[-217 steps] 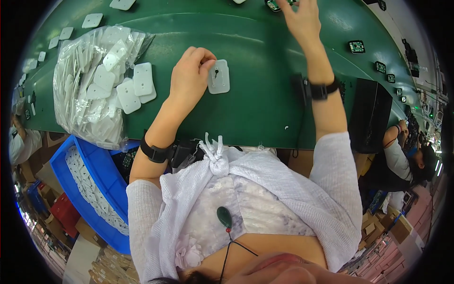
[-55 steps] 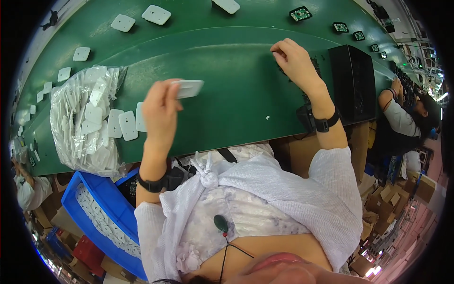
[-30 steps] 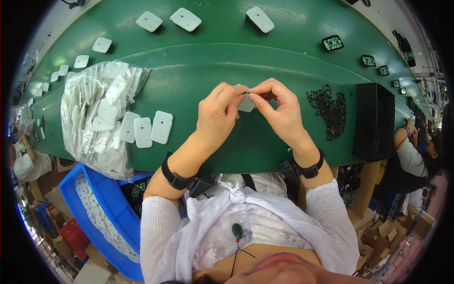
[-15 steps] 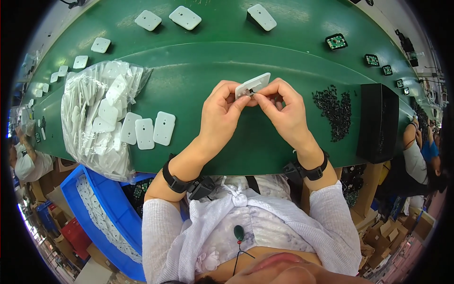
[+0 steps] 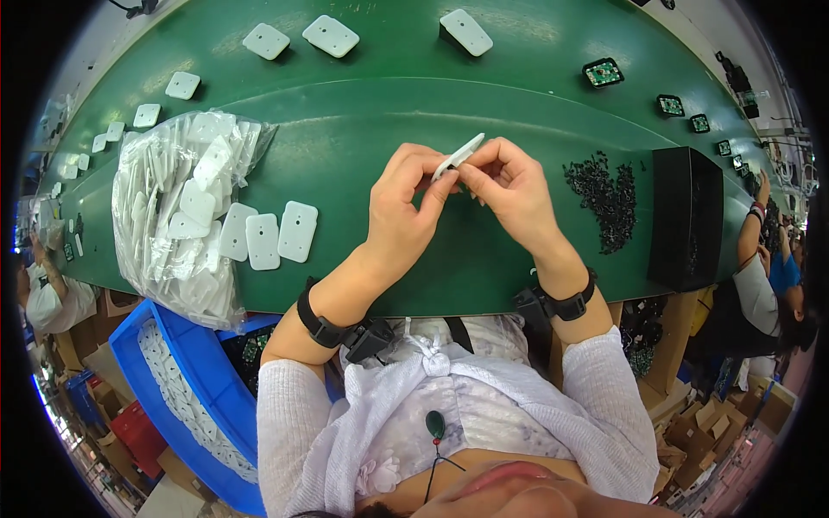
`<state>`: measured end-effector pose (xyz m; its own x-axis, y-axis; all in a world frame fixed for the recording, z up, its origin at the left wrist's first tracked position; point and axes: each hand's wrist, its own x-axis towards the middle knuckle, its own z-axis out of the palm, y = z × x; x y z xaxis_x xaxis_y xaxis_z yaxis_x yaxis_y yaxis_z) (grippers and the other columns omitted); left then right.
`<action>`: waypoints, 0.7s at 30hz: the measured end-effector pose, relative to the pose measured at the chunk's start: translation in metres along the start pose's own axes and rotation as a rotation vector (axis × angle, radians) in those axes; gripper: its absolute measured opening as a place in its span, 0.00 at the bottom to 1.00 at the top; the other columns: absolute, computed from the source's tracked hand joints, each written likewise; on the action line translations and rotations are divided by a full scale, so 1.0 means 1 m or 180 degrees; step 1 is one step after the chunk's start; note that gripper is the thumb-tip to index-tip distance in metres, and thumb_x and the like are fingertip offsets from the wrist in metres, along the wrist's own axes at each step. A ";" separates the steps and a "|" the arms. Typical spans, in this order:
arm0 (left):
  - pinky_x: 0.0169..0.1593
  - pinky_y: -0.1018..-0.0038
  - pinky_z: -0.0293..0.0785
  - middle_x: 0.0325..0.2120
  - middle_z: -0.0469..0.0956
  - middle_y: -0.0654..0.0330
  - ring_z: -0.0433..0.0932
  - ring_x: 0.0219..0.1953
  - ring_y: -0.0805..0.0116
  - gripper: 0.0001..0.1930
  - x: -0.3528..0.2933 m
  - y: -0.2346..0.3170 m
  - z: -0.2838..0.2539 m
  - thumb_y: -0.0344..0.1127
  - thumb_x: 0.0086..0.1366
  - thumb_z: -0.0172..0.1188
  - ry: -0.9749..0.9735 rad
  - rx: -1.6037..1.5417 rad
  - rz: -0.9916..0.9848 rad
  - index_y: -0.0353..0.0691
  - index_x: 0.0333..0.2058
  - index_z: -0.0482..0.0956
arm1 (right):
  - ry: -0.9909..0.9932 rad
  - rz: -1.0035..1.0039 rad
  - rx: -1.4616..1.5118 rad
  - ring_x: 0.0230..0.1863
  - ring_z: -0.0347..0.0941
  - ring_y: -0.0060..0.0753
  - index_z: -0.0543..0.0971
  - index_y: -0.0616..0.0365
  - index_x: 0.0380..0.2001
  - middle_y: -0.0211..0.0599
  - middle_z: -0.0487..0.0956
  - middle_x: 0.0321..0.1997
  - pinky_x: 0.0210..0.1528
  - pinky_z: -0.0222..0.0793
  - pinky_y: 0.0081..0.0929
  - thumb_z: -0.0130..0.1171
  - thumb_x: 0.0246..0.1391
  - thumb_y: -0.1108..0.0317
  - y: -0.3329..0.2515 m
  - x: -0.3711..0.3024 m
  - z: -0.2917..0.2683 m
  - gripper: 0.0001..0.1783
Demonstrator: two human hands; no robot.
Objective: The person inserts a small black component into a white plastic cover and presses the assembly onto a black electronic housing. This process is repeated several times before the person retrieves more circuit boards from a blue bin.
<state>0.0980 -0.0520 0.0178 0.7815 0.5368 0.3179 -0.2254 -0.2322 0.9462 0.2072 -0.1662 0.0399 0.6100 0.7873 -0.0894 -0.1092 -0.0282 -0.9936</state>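
A white plastic cover plate (image 5: 461, 154) is held up above the green table, tilted so it shows nearly edge-on. My left hand (image 5: 406, 194) pinches its lower left end between thumb and fingers. The fingers of my right hand (image 5: 511, 186) are closed at its right side, thumb and forefinger against it. A small dark part shows at the plate's underside by my thumbs, mostly hidden by the fingers. To the left, three loose white cover plates (image 5: 298, 231) lie beside a clear plastic bag (image 5: 142, 233) full of such plates. Right of my hands is a pile of small black parts (image 5: 609, 207).
An upright black box (image 5: 686, 220) stands right of the pile. Along the far green belt (image 5: 389, 52) sit white-covered units (image 5: 331, 36) and open black housings with green circuit boards (image 5: 603, 72). A blue bin (image 5: 186, 397) of white pieces is at lower left. People sit at both sides.
The plate in my hands has turned more edge-on, and my right hand has shifted slightly left. Units on the far belt have moved left. At the right, a co-worker's hand has reached up toward the belt.
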 end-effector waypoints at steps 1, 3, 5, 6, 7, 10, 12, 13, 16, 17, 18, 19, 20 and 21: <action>0.35 0.78 0.78 0.37 0.73 0.56 0.80 0.32 0.71 0.03 0.001 -0.001 -0.001 0.23 0.65 0.56 -0.0001 0.0001 0.0007 0.29 0.36 0.75 | 0.0147 -0.0197 -0.0063 0.28 0.69 0.14 0.75 0.60 0.31 0.27 0.77 0.29 0.31 0.64 0.13 0.61 0.57 0.73 0.002 -0.001 0.004 0.05; 0.34 0.79 0.77 0.36 0.73 0.58 0.79 0.30 0.72 0.04 0.001 -0.003 -0.003 0.25 0.66 0.56 0.0017 -0.0488 -0.0412 0.29 0.35 0.75 | 0.0228 -0.0385 -0.0478 0.29 0.68 0.14 0.75 0.60 0.32 0.27 0.76 0.31 0.31 0.62 0.12 0.63 0.56 0.71 0.001 -0.005 0.005 0.06; 0.33 0.79 0.77 0.35 0.73 0.58 0.79 0.30 0.72 0.04 0.001 -0.001 -0.005 0.26 0.66 0.56 0.0030 -0.0882 -0.0589 0.29 0.34 0.75 | 0.0312 -0.0573 -0.0892 0.30 0.67 0.14 0.74 0.59 0.33 0.27 0.75 0.32 0.31 0.61 0.12 0.64 0.55 0.70 0.001 -0.006 0.006 0.08; 0.33 0.80 0.76 0.34 0.73 0.59 0.78 0.29 0.73 0.05 0.002 0.000 -0.005 0.27 0.67 0.56 0.0043 -0.1279 -0.0768 0.29 0.34 0.75 | 0.0622 -0.0943 -0.1096 0.31 0.65 0.14 0.74 0.58 0.35 0.27 0.74 0.35 0.31 0.60 0.12 0.66 0.53 0.69 0.003 -0.005 0.003 0.11; 0.33 0.80 0.76 0.34 0.73 0.59 0.78 0.29 0.73 0.05 0.003 0.002 -0.006 0.27 0.67 0.56 0.0037 -0.1279 -0.0755 0.29 0.34 0.75 | 0.0933 -0.1313 -0.1297 0.32 0.64 0.14 0.74 0.57 0.37 0.27 0.72 0.37 0.31 0.58 0.12 0.67 0.51 0.68 0.004 -0.004 0.001 0.13; 0.33 0.80 0.76 0.32 0.74 0.60 0.78 0.29 0.73 0.05 0.004 0.005 -0.008 0.28 0.68 0.55 -0.0136 -0.1326 -0.0946 0.30 0.35 0.74 | 0.0647 -0.1397 -0.1550 0.33 0.63 0.15 0.73 0.56 0.40 0.28 0.70 0.42 0.31 0.58 0.12 0.69 0.49 0.67 -0.002 0.001 -0.005 0.18; 0.32 0.81 0.75 0.30 0.75 0.60 0.78 0.29 0.74 0.05 0.005 0.004 -0.007 0.27 0.67 0.55 -0.0248 -0.1407 -0.0969 0.30 0.36 0.74 | 0.0566 -0.1323 -0.1568 0.33 0.63 0.13 0.72 0.56 0.40 0.26 0.71 0.38 0.31 0.59 0.12 0.69 0.49 0.67 0.000 0.001 -0.006 0.18; 0.32 0.81 0.75 0.30 0.75 0.60 0.78 0.29 0.74 0.05 0.005 0.004 -0.007 0.27 0.67 0.55 -0.0310 -0.1442 -0.0950 0.30 0.36 0.74 | 0.0341 -0.0886 -0.1118 0.33 0.63 0.12 0.73 0.57 0.39 0.25 0.71 0.37 0.32 0.59 0.12 0.69 0.50 0.68 0.003 0.001 -0.007 0.17; 0.33 0.80 0.75 0.31 0.77 0.59 0.78 0.29 0.74 0.07 0.003 0.002 -0.009 0.28 0.67 0.55 -0.0455 -0.1110 -0.0859 0.29 0.40 0.74 | 0.0181 -0.0314 -0.0811 0.30 0.64 0.09 0.73 0.57 0.35 0.22 0.72 0.31 0.30 0.61 0.12 0.68 0.50 0.68 -0.003 0.002 -0.011 0.14; 0.33 0.80 0.76 0.32 0.77 0.58 0.78 0.29 0.73 0.08 0.004 0.004 -0.011 0.27 0.68 0.54 -0.0463 -0.1084 -0.0991 0.28 0.41 0.74 | 0.0189 -0.0259 -0.0846 0.29 0.64 0.10 0.73 0.57 0.34 0.22 0.73 0.29 0.29 0.61 0.13 0.68 0.50 0.68 -0.004 0.003 -0.011 0.13; 0.33 0.79 0.76 0.32 0.78 0.56 0.79 0.29 0.73 0.09 0.003 0.003 -0.014 0.27 0.68 0.53 -0.0451 -0.1029 -0.1127 0.27 0.43 0.74 | 0.0173 -0.0205 -0.0860 0.27 0.65 0.10 0.72 0.57 0.32 0.22 0.73 0.28 0.27 0.61 0.13 0.68 0.50 0.68 -0.001 0.005 -0.009 0.13; 0.34 0.79 0.76 0.34 0.79 0.54 0.79 0.30 0.72 0.12 0.004 0.001 -0.012 0.27 0.69 0.50 -0.0371 -0.1104 -0.1105 0.26 0.48 0.71 | 0.0316 -0.0210 -0.0784 0.27 0.65 0.11 0.72 0.57 0.31 0.22 0.73 0.26 0.26 0.62 0.14 0.69 0.50 0.68 0.003 0.006 -0.008 0.13; 0.34 0.79 0.76 0.34 0.79 0.54 0.79 0.30 0.72 0.12 0.006 0.001 -0.011 0.27 0.69 0.50 -0.0482 -0.1151 -0.1062 0.26 0.48 0.71 | 0.0389 -0.0262 -0.0804 0.27 0.65 0.11 0.72 0.58 0.31 0.23 0.73 0.27 0.27 0.62 0.15 0.68 0.50 0.68 0.007 0.008 -0.011 0.13; 0.34 0.79 0.76 0.33 0.79 0.54 0.79 0.30 0.72 0.12 0.008 -0.002 -0.008 0.27 0.70 0.50 -0.0282 -0.1249 -0.1177 0.27 0.49 0.70 | 0.0355 -0.0326 -0.0640 0.28 0.66 0.12 0.72 0.58 0.31 0.23 0.73 0.27 0.28 0.63 0.15 0.69 0.50 0.67 0.014 0.010 -0.015 0.14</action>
<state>0.1001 -0.0403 0.0189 0.8920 0.4510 -0.0304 -0.1133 0.2883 0.9508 0.2241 -0.1680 0.0243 0.6939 0.7199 0.0166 0.1092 -0.0824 -0.9906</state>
